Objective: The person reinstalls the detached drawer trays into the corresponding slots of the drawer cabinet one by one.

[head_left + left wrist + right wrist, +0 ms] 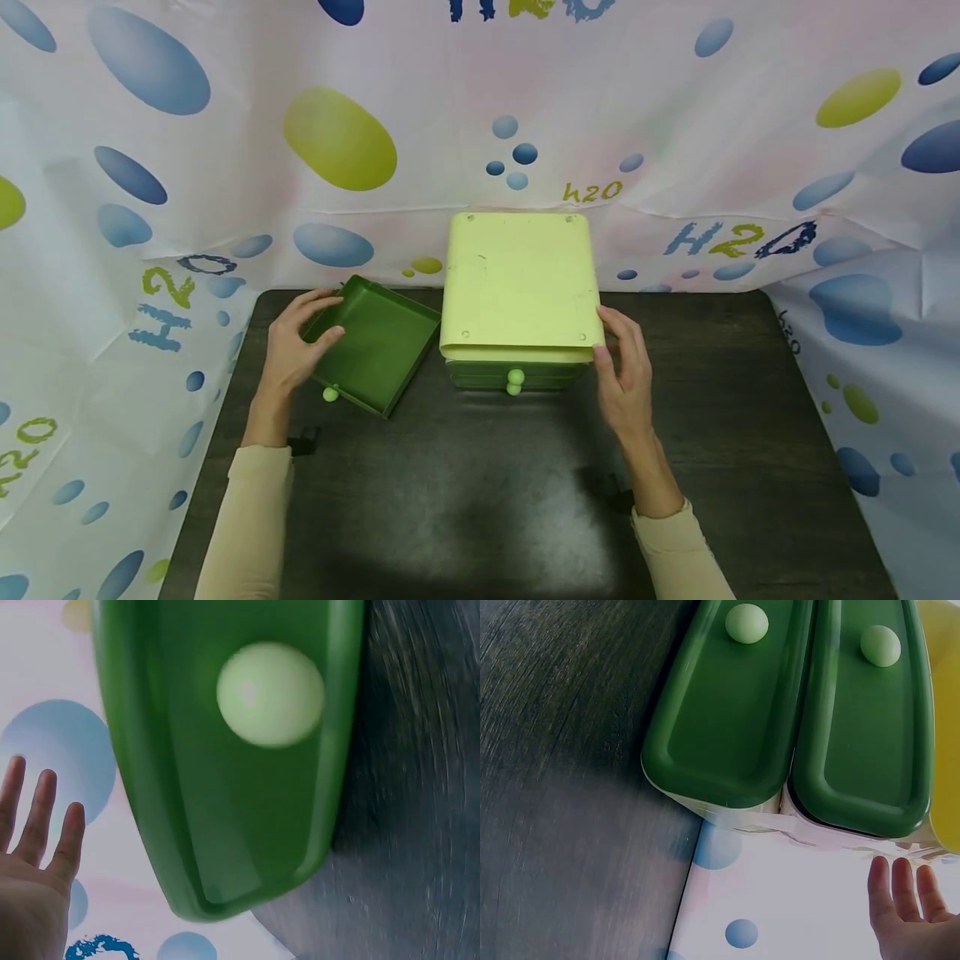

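Observation:
A green drawer [372, 343] with a pale green knob [331, 394] lies on the table, turned at an angle, its inside facing up. My left hand [294, 342] is at its left edge, thumb and fingers spread. Straight fingers [34, 825] show beside the drawer front [240, 795] in the left wrist view. To the right stands a pale yellow cabinet [520, 279] with two green drawers [862, 735] in its front, each with a round knob [880, 646]. Held against the cabinet's right side, my right hand [626, 375] has its fingers extended.
A dark wooden table [450, 500] carries everything. A white sheet [420, 50] printed with blue and green ovals rises behind the table and along both sides. The cabinet stands close to the back edge.

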Motion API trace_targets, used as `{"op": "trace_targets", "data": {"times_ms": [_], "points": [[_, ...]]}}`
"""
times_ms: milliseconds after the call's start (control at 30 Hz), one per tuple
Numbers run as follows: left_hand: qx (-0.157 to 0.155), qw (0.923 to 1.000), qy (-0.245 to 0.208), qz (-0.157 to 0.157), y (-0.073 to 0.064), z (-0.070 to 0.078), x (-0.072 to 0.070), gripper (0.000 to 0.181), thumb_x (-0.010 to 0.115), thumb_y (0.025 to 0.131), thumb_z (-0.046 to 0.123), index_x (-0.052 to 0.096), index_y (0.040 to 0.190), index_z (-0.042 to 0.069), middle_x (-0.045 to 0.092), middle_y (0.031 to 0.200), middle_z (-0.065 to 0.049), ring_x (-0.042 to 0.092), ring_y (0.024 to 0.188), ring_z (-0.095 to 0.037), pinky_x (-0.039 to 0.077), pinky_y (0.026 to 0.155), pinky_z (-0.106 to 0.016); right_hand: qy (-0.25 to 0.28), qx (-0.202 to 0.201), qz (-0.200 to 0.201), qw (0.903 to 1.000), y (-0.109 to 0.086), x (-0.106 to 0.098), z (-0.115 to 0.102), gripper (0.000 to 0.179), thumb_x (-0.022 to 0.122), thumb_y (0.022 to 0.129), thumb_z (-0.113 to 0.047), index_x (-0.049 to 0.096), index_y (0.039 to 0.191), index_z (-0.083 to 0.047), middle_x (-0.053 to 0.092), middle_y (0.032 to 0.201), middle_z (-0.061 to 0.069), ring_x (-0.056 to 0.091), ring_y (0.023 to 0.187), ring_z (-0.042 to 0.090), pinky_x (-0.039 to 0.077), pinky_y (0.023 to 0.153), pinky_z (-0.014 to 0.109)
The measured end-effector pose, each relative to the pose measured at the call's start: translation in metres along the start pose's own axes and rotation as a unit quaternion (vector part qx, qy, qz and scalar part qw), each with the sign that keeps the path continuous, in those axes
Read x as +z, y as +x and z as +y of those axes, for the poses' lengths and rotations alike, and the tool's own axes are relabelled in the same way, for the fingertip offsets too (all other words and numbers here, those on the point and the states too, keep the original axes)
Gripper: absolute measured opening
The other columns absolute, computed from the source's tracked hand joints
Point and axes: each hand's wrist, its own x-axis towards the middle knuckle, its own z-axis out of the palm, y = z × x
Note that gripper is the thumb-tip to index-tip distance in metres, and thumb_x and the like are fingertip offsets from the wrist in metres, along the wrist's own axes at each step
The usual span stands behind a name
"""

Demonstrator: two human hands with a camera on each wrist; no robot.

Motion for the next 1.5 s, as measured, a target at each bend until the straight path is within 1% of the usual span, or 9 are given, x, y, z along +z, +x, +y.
{"op": "trace_targets", "data": {"times_ms": [133,200,433,667,767,833,1000,1233,1500], "points": [[-0.001,1.0,-0.006,-0.004,0.002,-0.002,-0.003,0.048,0.078,0.087,0.036,0.07,0.126,0.008,0.054,0.141,-0.015,0.045,0.133,-0.04,0.028,0.106,-0.066,0.001,0.0,0.004,1.0,-0.001,-0.001,0.0,0.038,0.05,0.098,0.006,0.051,0.136,0.013,0.048,0.133,0.033,0.051,0.114,0.015,0.044,0.091,0.019],[-0.006,0.9999,-0.006,-0.007,0.003,-0.004,-0.003,0.049,0.078,0.087,0.036,0.069,0.126,0.008,0.054,0.141,-0.014,0.045,0.133,-0.039,0.028,0.107,-0.065,0.002,0.0,0.006,1.0,-0.002,-0.002,0.0,0.037,0.05,0.099,0.006,0.051,0.136,0.013,0.048,0.133,0.033,0.051,0.114,0.015,0.044,0.09,0.019],[-0.026,0.9996,0.009,0.001,0.004,-0.014,-0.009,0.049,0.078,0.087,0.039,0.07,0.127,0.011,0.056,0.14,-0.012,0.046,0.132,-0.038,0.028,0.108,-0.064,0.005,-0.009,0.002,0.9999,0.002,-0.003,0.002,0.038,0.05,0.099,0.006,0.052,0.136,0.013,0.048,0.133,0.033,0.052,0.114,0.018,0.045,0.09,0.02],[-0.047,0.9987,0.017,0.001,0.005,-0.023,-0.013,0.042,0.079,0.088,0.029,0.071,0.124,0.01,0.056,0.14,-0.011,0.046,0.132,-0.038,0.029,0.108,-0.063,0.004,-0.011,-0.001,0.9999,0.003,-0.005,0.003,0.038,0.05,0.098,0.008,0.051,0.135,0.013,0.048,0.133,0.034,0.052,0.114,0.016,0.045,0.09,0.02],[-0.046,0.9987,0.021,0.004,0.005,-0.025,-0.014,0.04,0.077,0.089,0.029,0.072,0.122,0.007,0.057,0.138,-0.012,0.047,0.131,-0.039,0.03,0.107,-0.064,0.005,-0.012,-0.001,0.9999,0.004,-0.004,0.003,0.038,0.05,0.098,0.007,0.051,0.135,0.013,0.048,0.133,0.034,0.052,0.114,0.015,0.045,0.09,0.02],[-0.041,0.9989,0.023,0.006,0.005,-0.027,-0.015,0.035,0.076,0.089,0.024,0.073,0.119,0.005,0.058,0.137,-0.014,0.047,0.13,-0.041,0.03,0.106,-0.064,0.007,-0.013,-0.001,0.9999,0.005,-0.004,0.003,0.037,0.05,0.099,0.006,0.052,0.135,0.013,0.049,0.132,0.034,0.052,0.114,0.015,0.045,0.089,0.02],[-0.038,0.9989,0.026,0.013,0.0,-0.032,-0.018,0.029,0.074,0.091,0.017,0.074,0.116,0.002,0.058,0.135,-0.017,0.048,0.128,-0.043,0.031,0.105,-0.064,0.01,-0.018,0.0,0.9998,0.005,-0.003,0.004,0.036,0.051,0.099,0.005,0.052,0.134,0.014,0.049,0.131,0.035,0.053,0.113,0.015,0.045,0.089,0.02],[-0.058,0.9979,0.021,0.018,-0.009,-0.037,-0.022,0.028,0.069,0.095,0.018,0.073,0.117,0.0,0.057,0.136,-0.019,0.047,0.127,-0.044,0.032,0.103,-0.066,0.018,-0.018,-0.004,0.9997,0.001,-0.001,0.005,0.037,0.051,0.098,0.008,0.051,0.134,0.015,0.048,0.132,0.036,0.053,0.114,0.016,0.046,0.09,0.02],[-0.078,0.9965,0.029,0.013,-0.014,-0.047,-0.022,0.028,0.068,0.095,0.016,0.072,0.118,-0.001,0.057,0.136,-0.019,0.048,0.128,-0.043,0.033,0.103,-0.063,0.02,-0.016,-0.001,0.9997,0.001,0.0,0.005,0.036,0.05,0.099,0.006,0.051,0.134,0.015,0.048,0.132,0.036,0.052,0.114,0.015,0.046,0.089,0.02]]}}
